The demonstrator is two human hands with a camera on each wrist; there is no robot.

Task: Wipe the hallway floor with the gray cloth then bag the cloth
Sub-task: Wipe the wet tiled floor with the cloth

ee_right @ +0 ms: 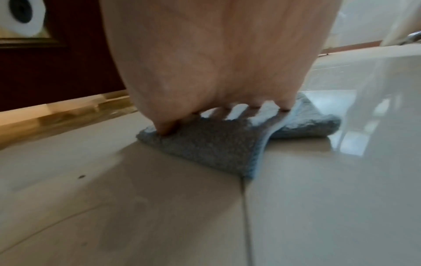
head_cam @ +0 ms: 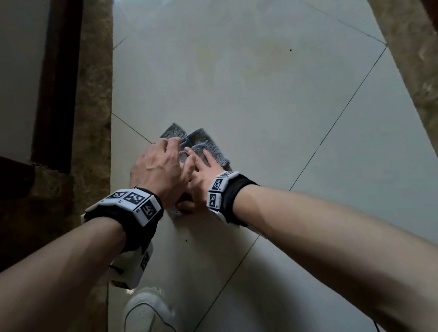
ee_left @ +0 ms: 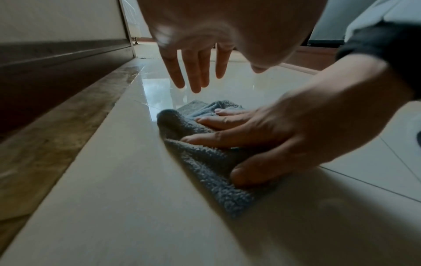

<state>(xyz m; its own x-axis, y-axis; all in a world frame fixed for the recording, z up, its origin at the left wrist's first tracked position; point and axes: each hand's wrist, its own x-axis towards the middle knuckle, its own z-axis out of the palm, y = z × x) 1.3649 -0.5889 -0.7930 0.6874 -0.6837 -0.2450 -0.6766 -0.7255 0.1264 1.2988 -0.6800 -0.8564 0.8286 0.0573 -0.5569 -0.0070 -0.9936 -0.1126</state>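
Observation:
A gray terry cloth (head_cam: 201, 140) lies crumpled on the glossy pale floor tiles (head_cam: 258, 81), close to the left border strip. My right hand (head_cam: 203, 170) lies flat on the cloth (ee_left: 205, 162), with spread fingers (ee_left: 218, 124) and the thumb pressing it to the floor. In the right wrist view the same fingers (ee_right: 255, 109) bear on the cloth (ee_right: 209, 147), whose blue-edged fold sticks out to the right. My left hand (head_cam: 158, 163) hovers just left of the right one, its straight fingers (ee_left: 196, 72) hanging above the cloth's far end without touching it.
A brown marble strip (head_cam: 93, 124) and dark wooden door frame (head_cam: 52, 83) run along the left; a matching strip (head_cam: 417, 66) lines the right. My white shoe (head_cam: 148, 328) stands near the bottom. A toilet-paper roll (ee_right: 25, 16) sits against the dark wall.

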